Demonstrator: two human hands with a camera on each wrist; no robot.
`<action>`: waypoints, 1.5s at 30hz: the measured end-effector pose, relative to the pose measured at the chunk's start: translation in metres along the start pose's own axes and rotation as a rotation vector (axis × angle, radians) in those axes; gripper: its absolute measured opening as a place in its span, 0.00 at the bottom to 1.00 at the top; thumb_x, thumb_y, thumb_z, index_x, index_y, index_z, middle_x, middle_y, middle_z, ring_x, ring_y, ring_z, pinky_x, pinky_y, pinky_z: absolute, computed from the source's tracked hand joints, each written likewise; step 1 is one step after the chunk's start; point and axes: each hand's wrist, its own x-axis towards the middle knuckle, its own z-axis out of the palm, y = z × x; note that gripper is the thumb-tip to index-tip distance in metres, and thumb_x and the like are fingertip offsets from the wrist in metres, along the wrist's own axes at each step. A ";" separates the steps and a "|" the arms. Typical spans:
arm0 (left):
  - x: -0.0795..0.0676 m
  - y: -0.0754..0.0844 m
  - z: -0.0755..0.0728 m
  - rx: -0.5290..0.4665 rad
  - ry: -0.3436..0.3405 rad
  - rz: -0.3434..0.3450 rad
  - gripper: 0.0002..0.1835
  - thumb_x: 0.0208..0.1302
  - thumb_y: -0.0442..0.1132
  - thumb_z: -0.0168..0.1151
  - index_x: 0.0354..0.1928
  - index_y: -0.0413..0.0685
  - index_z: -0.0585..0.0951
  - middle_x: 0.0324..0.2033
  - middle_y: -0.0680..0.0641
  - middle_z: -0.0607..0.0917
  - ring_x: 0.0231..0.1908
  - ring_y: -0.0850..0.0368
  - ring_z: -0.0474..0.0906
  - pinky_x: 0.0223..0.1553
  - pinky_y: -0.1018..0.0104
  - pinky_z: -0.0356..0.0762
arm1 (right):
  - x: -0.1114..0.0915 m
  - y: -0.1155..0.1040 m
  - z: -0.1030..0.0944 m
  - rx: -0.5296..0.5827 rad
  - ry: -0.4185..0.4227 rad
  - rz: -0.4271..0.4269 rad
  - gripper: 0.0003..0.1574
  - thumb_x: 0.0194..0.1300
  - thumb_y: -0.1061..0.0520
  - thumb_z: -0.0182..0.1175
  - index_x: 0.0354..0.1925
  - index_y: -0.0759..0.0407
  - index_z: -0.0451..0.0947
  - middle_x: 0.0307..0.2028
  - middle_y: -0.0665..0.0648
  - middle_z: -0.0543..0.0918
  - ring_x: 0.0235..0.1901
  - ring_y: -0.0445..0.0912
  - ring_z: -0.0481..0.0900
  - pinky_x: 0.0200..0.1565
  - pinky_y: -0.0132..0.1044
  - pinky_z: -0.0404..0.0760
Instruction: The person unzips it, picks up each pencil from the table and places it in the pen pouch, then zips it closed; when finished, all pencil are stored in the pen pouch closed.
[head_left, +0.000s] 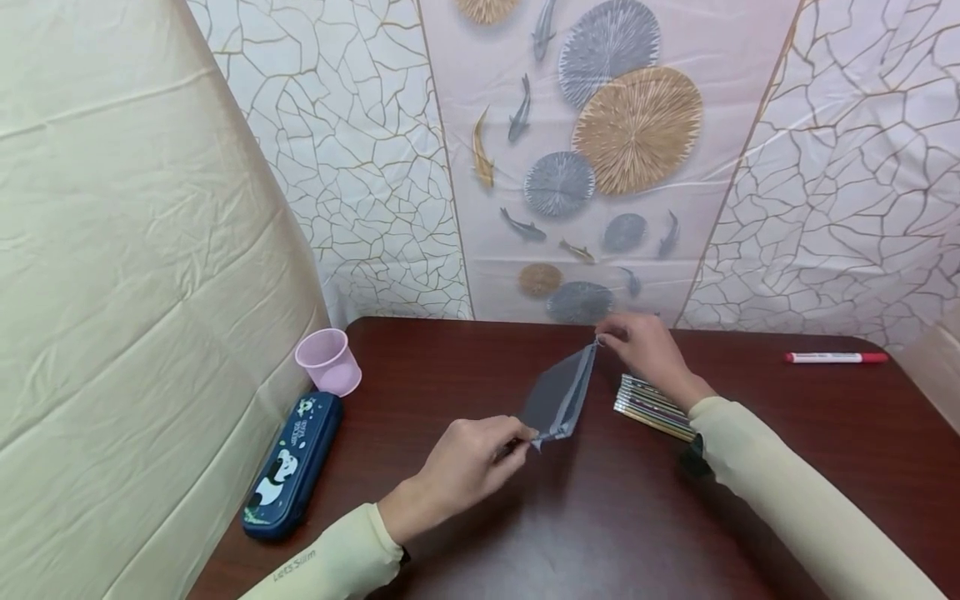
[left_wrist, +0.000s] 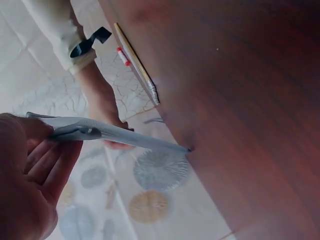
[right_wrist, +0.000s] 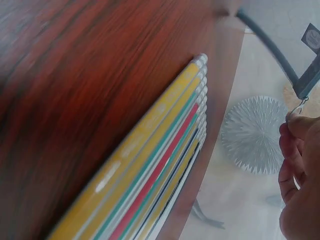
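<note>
A flat grey zip pouch (head_left: pixel 553 396) is held up over the middle of the table, slanting from near left to far right. My left hand (head_left: pixel 468 458) pinches its near corner between thumb and fingers. At the far corner, my right hand (head_left: pixel 647 348) pinches a small metal zipper pull (right_wrist: pixel 301 106). The pouch appears nearly edge-on in the left wrist view, its lower end close to the tabletop. Below my right wrist lies a row of striped pencils (head_left: pixel 651 408), side by side; the forearm hides part of them.
At the left edge of the dark wooden table (head_left: pixel 442 367) lie a navy panda pencil case (head_left: pixel 291 467) and, behind it, a pink cup (head_left: pixel 330 361). A red-and-white marker (head_left: pixel 836 357) rests at the back right. Patterned cloth (head_left: pixel 375 167) hangs behind the table.
</note>
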 end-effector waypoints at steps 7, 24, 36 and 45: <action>-0.007 -0.014 0.000 -0.180 0.041 -0.216 0.12 0.73 0.29 0.65 0.52 0.51 0.86 0.43 0.53 0.91 0.40 0.67 0.87 0.45 0.79 0.87 | -0.009 0.005 -0.007 0.020 0.033 0.056 0.04 0.68 0.61 0.72 0.41 0.55 0.88 0.39 0.57 0.92 0.38 0.54 0.89 0.41 0.54 0.87; -0.016 -0.019 0.007 0.101 0.006 -0.093 0.17 0.67 0.26 0.65 0.53 0.53 0.85 0.44 0.56 0.91 0.42 0.66 0.90 0.42 0.74 0.90 | -0.029 -0.016 -0.015 0.156 -0.075 0.269 0.08 0.70 0.60 0.70 0.46 0.58 0.86 0.36 0.57 0.92 0.37 0.52 0.91 0.37 0.38 0.84; -0.013 -0.011 0.009 0.094 -0.019 -0.162 0.14 0.67 0.28 0.68 0.52 0.50 0.87 0.45 0.53 0.93 0.44 0.64 0.92 0.44 0.72 0.91 | -0.067 -0.072 -0.015 0.565 -0.394 0.563 0.26 0.79 0.43 0.59 0.45 0.67 0.83 0.29 0.57 0.88 0.26 0.44 0.83 0.25 0.35 0.82; -0.012 -0.008 0.014 0.103 -0.029 -0.129 0.15 0.66 0.29 0.70 0.53 0.49 0.87 0.45 0.53 0.93 0.43 0.64 0.92 0.43 0.71 0.91 | -0.081 -0.091 -0.010 1.155 -0.523 0.778 0.27 0.82 0.55 0.54 0.65 0.77 0.72 0.47 0.63 0.91 0.41 0.44 0.92 0.44 0.34 0.92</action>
